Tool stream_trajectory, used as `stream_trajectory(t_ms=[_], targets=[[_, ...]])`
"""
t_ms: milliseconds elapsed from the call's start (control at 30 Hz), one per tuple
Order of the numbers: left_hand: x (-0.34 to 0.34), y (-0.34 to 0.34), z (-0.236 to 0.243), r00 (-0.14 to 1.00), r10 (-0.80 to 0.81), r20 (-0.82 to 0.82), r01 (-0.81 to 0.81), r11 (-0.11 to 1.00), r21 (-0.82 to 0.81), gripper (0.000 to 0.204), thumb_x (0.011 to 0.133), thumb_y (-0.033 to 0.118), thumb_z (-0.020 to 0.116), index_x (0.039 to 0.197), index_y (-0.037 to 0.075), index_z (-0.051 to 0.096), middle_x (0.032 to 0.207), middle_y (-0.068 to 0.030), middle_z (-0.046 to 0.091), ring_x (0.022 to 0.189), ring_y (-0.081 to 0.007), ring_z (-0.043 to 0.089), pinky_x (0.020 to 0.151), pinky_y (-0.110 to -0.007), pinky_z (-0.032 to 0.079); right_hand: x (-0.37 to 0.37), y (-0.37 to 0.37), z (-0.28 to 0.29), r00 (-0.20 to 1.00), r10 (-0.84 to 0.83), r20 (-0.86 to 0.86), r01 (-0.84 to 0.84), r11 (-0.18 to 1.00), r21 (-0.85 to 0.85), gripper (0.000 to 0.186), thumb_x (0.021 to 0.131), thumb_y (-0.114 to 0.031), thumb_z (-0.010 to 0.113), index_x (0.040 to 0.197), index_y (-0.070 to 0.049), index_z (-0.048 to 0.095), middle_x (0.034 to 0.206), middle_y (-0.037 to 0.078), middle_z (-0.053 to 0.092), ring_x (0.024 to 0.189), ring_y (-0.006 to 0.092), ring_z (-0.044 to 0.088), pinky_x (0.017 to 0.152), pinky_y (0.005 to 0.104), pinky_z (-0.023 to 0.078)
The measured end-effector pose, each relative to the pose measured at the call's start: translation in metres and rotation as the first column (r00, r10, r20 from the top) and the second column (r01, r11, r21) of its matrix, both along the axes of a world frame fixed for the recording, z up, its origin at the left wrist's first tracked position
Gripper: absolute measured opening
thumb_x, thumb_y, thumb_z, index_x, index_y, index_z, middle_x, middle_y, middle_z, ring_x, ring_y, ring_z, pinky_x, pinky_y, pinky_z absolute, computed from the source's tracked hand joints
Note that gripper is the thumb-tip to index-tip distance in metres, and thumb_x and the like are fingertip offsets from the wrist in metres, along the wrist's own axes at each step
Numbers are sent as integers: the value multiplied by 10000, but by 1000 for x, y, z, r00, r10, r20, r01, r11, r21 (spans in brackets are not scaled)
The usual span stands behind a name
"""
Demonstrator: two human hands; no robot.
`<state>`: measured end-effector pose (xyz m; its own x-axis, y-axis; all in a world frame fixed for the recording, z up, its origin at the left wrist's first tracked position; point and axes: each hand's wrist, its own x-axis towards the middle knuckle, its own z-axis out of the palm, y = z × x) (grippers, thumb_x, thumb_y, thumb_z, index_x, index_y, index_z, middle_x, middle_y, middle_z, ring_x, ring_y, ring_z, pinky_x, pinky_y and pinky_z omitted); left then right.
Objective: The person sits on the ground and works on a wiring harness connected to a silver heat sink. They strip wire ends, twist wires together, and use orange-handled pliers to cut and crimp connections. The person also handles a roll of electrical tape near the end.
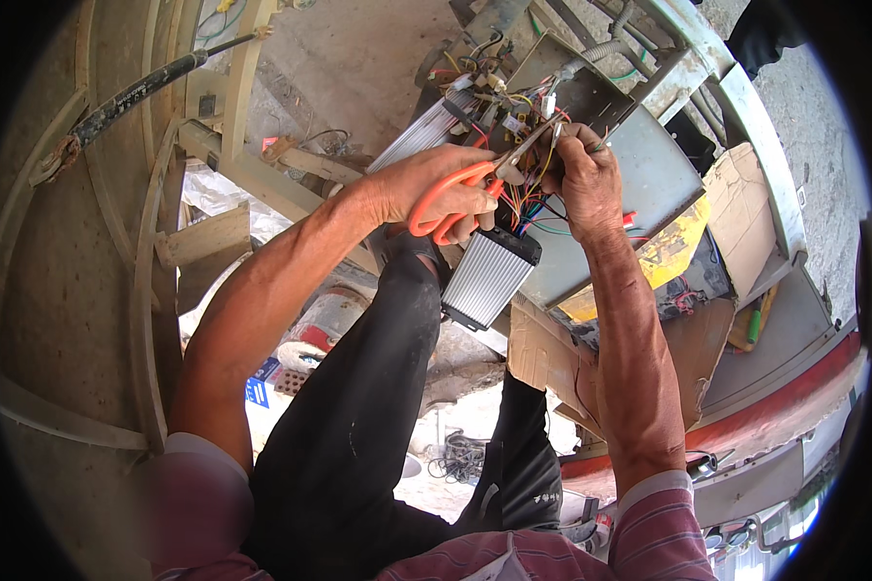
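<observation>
My left hand [436, 189] grips orange-handled scissors [463, 175], whose blades point up and right into a tangle of coloured wires [523, 208] and white connectors. At the blade tips my right hand [591, 179] is closed in a pinch on a thin wire; whether the blades touch that wire is unclear. Below both hands a silver finned controller box [488, 281] hangs from the wires. A second finned silver unit [417, 131] lies behind my left hand, partly hidden by it.
A grey metal panel [659, 165] and tubular frame [756, 155] surround the wiring. Cardboard [746, 213], a yellow sheet [678, 242] and a green-handled tool [754, 324] lie at right. Curved metal bodywork [58, 310] with a black strut [140, 87] stands at left. My legs are below.
</observation>
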<state>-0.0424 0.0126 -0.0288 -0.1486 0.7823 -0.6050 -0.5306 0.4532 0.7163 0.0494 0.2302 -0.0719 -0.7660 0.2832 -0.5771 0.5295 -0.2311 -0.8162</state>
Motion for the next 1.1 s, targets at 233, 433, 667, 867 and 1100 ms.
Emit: stream_trajectory(t_ms=[233,433,667,867,1100], targets=[[-6,-1,2,999,-36,-26,35,999,-28,324,991,169,659,1257,-4,593,908,-137,684,626,-156,649,548,-319,563,0,0,-1,999,-31,-13,31,999,-30,289,1029,-265,594,996,-16,735,695,24,667,605,89,606,589,277,484],[-7,0,12,918,-199,-342,145,973,-178,174,1006,136,643,1135,33,587,840,-53,662,641,-128,616,590,-300,526,2,2,-3,999,24,-41,-25,1000,-1,260,1022,-246,615,973,-9,711,705,19,673,621,84,616,599,282,493],[0,2,17,535,-291,-793,117,955,-272,129,1006,158,618,983,36,580,753,-150,711,688,-314,727,619,-424,529,2,-3,-1,998,4,-62,0,998,69,209,1003,-206,629,930,-19,689,667,16,646,586,86,586,578,274,471],[-1,5,19,747,-222,-626,118,972,-204,119,961,118,646,951,19,581,727,-146,673,623,-285,662,602,-408,512,0,-7,5,997,-35,-75,38,999,35,189,1001,-190,630,923,-21,663,668,13,635,578,85,583,564,274,469],[-7,3,23,979,-101,-175,72,984,-163,235,968,151,644,1147,10,585,799,-30,630,599,-123,598,533,-294,509,-1,-6,9,997,-33,-64,33,999,4,159,974,-160,587,934,-20,650,676,14,628,577,82,563,558,267,463]])
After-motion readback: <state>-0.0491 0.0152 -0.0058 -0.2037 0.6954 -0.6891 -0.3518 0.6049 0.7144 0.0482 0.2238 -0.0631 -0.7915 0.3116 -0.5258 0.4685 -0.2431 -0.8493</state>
